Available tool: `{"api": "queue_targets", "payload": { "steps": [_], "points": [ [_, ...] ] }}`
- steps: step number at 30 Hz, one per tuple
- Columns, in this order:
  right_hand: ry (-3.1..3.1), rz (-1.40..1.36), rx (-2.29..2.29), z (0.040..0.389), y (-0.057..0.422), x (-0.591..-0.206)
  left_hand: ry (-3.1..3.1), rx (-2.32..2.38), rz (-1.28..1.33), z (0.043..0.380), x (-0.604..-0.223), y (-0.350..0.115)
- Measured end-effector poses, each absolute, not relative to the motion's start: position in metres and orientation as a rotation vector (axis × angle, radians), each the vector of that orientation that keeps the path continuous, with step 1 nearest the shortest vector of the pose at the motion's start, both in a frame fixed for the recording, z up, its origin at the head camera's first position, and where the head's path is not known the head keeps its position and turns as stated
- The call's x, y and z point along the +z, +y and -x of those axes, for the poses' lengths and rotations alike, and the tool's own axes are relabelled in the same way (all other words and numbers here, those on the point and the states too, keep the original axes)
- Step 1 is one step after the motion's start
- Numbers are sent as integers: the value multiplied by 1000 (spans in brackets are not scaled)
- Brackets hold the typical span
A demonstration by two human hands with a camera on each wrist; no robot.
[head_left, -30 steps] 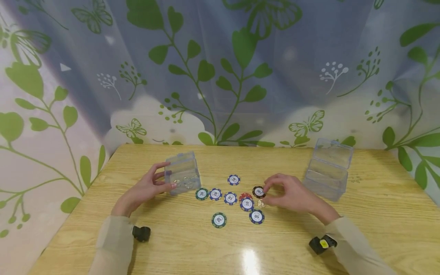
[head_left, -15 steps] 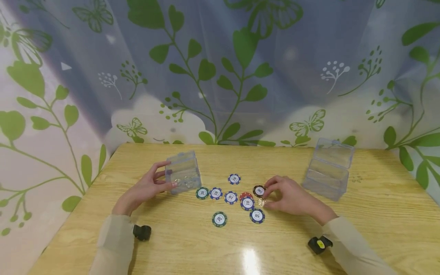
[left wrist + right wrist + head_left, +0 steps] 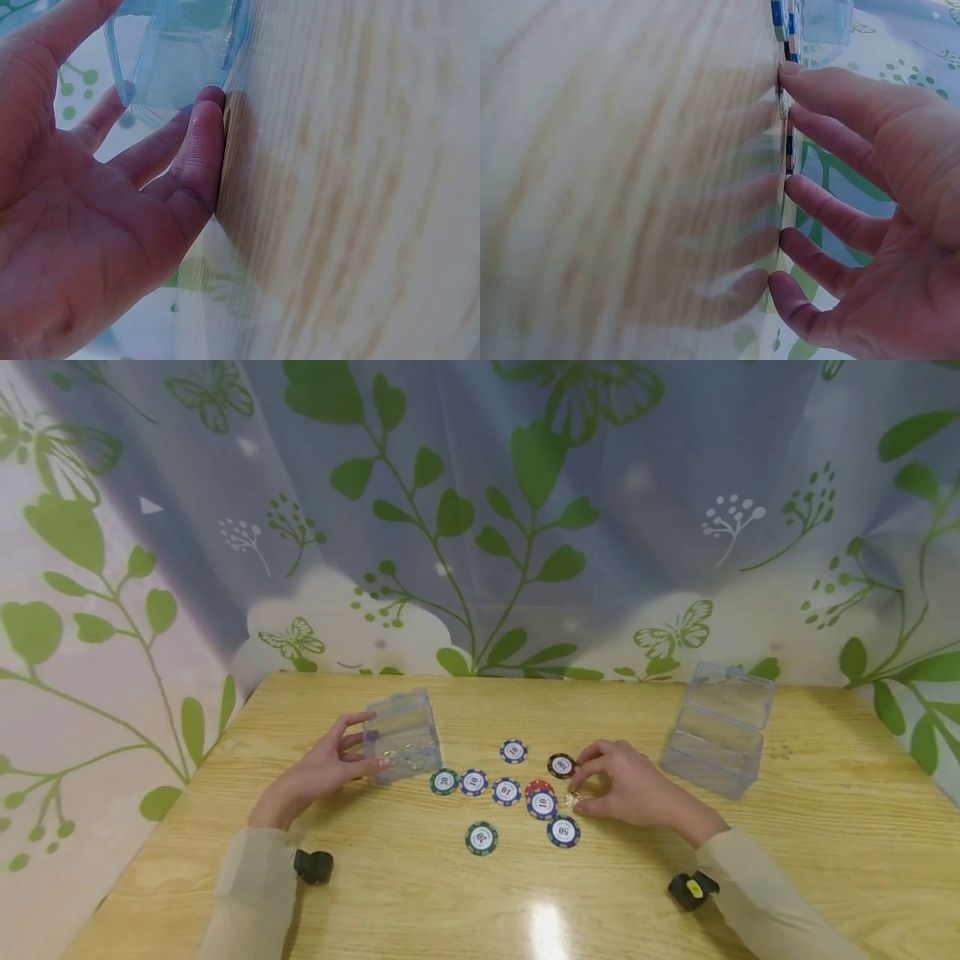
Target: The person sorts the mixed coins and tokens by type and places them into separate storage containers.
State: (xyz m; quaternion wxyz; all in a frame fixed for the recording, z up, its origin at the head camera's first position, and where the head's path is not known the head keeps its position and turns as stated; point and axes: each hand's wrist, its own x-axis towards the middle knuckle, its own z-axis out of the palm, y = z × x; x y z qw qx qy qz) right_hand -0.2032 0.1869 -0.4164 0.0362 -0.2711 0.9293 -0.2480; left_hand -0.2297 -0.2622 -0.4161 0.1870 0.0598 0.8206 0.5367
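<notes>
My left hand (image 3: 324,768) holds a clear plastic box (image 3: 405,737) by its left side, thumb in front and fingers behind. Its lid is raised, and several gold coins (image 3: 411,757) show in the bottom. In the left wrist view the bluish box (image 3: 176,56) sits between thumb and fingers. My right hand (image 3: 630,785) has thumb and index finger at a gold coin (image 3: 573,799) on the table, pinching it at its edges. Just beyond lies a black 100 chip (image 3: 562,766). In the right wrist view the fingertips (image 3: 799,187) touch the tabletop.
Several poker chips lie mid-table: a blue 50 (image 3: 563,832), a green 20 (image 3: 481,838), a blue 10 (image 3: 513,752) and a red one (image 3: 538,787) partly covered by another blue 10 (image 3: 542,804). A second clear box (image 3: 716,739), lid up, stands at the right.
The black chip has shifted slightly away from me, off the right fingertips. My right index finger has come to the gold coin. The left hand and its box have stayed in place.
</notes>
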Motion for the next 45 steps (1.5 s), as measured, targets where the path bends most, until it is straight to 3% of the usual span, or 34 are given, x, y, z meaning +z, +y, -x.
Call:
{"api": "queue_targets", "payload": {
  "steps": [28, 45],
  "points": [
    [2734, 605, -515, 206, 163, -401, 2316, 1507, -153, 226, -417, -264],
    [2747, 642, -455, 199, 159, -394, 2299, 1520, -153, 229, -416, -263]
  ]
}}
